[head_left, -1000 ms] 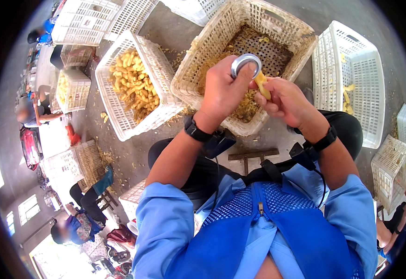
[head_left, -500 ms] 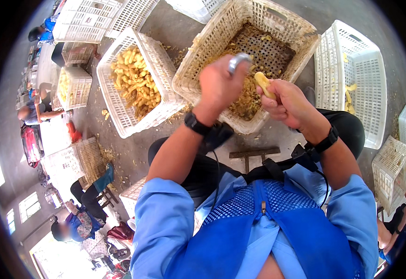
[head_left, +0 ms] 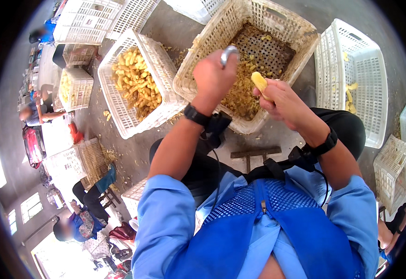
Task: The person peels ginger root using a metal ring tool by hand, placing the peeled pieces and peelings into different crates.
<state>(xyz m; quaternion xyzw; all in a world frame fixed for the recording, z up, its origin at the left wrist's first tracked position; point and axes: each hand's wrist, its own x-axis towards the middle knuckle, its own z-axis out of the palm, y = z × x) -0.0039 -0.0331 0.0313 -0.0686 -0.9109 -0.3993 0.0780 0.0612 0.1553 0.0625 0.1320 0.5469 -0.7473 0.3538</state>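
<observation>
My left hand (head_left: 213, 78) is closed around a silver metal tool (head_left: 229, 55) with a curved, shiny head; most of its handle is hidden in the fist. Between the fingers and thumb of my right hand (head_left: 284, 103) is a yellow, stubby root piece (head_left: 259, 81), its paler end pointing up and left. Tool and root piece are apart. Both hands are above the near side of a stained, cream-coloured crate (head_left: 300, 44), which holds brownish-yellow peelings (head_left: 240, 90) and small scraps.
Left of it, a white crate (head_left: 119, 114) holds many knobbly yellow root pieces (head_left: 138, 83). At the right, another white crate (head_left: 372, 88) has several pale yellow pieces (head_left: 350, 95). A small wooden stool (head_left: 255, 152) stands before my knees. Other people (head_left: 84, 223) sit among crates at the left.
My left hand has moved left and slightly up with the metal tool, away from the root piece. My right hand has shifted only a little; more of the piece's pale surface shows.
</observation>
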